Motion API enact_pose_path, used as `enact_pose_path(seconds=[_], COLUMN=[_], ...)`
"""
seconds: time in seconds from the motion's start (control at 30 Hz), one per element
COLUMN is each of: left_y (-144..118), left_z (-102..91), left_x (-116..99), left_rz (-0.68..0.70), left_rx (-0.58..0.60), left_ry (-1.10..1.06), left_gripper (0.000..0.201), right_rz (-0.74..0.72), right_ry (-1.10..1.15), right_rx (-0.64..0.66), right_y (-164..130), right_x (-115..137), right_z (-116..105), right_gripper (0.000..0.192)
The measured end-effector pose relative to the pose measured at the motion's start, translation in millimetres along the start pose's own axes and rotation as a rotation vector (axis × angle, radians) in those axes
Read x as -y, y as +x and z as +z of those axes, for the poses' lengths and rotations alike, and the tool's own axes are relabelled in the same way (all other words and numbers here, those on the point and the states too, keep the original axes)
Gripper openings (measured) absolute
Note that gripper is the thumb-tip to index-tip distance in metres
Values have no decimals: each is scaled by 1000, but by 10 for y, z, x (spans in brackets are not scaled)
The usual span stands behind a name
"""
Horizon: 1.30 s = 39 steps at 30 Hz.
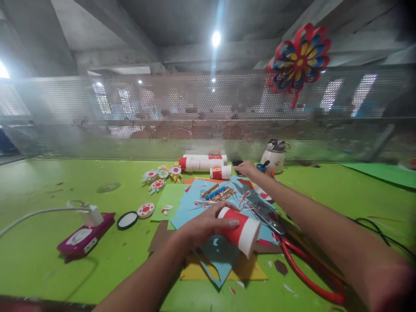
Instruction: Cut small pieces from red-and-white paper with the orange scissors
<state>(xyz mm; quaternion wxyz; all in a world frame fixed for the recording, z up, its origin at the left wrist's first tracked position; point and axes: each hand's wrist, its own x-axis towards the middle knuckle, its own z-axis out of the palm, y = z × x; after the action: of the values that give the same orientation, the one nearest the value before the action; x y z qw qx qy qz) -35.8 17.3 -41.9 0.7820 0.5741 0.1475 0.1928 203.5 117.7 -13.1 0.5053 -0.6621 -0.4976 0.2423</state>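
My left hand is wrapped round a red and white paper cup, tilted with its white end toward the lower right. Farther back, my right hand is stretched out with its fingers closed at a small black object, whose kind I cannot make out. Beside that hand lies a short stack of paper cups, with longer cup stacks behind it. Below my right forearm rest large red-handled scissors. Blue paper spreads under the left hand, with pens and scraps on it.
Paper flower discs and a round black-rimmed disc lie to the left. A purple power strip with a plugged-in charger stands nearer. A white bottle stands before the perforated screen. A paper pinwheel hangs upper right.
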Motion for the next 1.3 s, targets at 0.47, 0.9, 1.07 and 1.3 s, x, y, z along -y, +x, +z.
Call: enact_pose_path(seconds=[0.47,0.9,1.07,1.3], left_y=[10,36,16,62], left_z=[-13,-2,133,309], left_x=[-50,6,-11,51], left_rz=[204,222,170,103], left_rx=[-78,-64,-54,-139], left_ry=[84,95,18,-120], left_gripper=[54,53,65,60], right_rz=[-287,-628,-705,-712], right_ry=[-103,-230,-282,-292], right_rx=[296,199,113,44], right_y=[-1649,-2021,-2046,-1966], right_x=[52,-242,-264,-327], right_z=[-534,-358,-385,-511], right_gripper=[29,48,34,30])
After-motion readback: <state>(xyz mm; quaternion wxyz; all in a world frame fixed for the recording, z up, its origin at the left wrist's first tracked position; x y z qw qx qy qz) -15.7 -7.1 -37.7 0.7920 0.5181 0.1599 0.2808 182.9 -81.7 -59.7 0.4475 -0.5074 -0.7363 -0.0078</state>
